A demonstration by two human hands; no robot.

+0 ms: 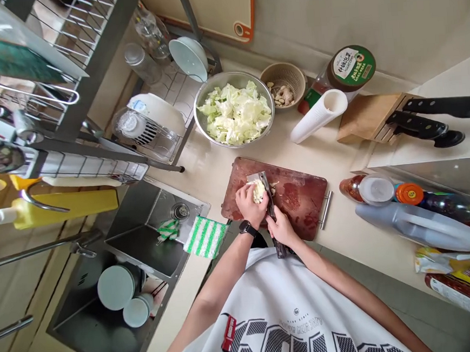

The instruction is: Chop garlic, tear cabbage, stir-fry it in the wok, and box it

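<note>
On the reddish-brown cutting board (301, 192), my left hand (250, 204), wearing a black watch, curls around a small heap of pale yellow chopped pieces (258, 191). Whether they are cabbage or garlic I cannot tell. My right hand (282, 227) grips the dark handle of a cleaver (267, 187). Its blade lies right against the heap, partly hidden by my left hand and the pieces. A few crumbs stick to the board beside the blade. Beyond the board stands a metal bowl (199, 125) full of torn cabbage (238, 113).
Behind are a small basket (300, 76) with garlic and ginger, a paper towel roll (315, 118), a green-lidded jar (352, 66) and a knife block (366, 117). Bottles (417, 221) line the right. A striped cloth (206, 237) lies by the sink (139, 248), which holds dishes (117, 287).
</note>
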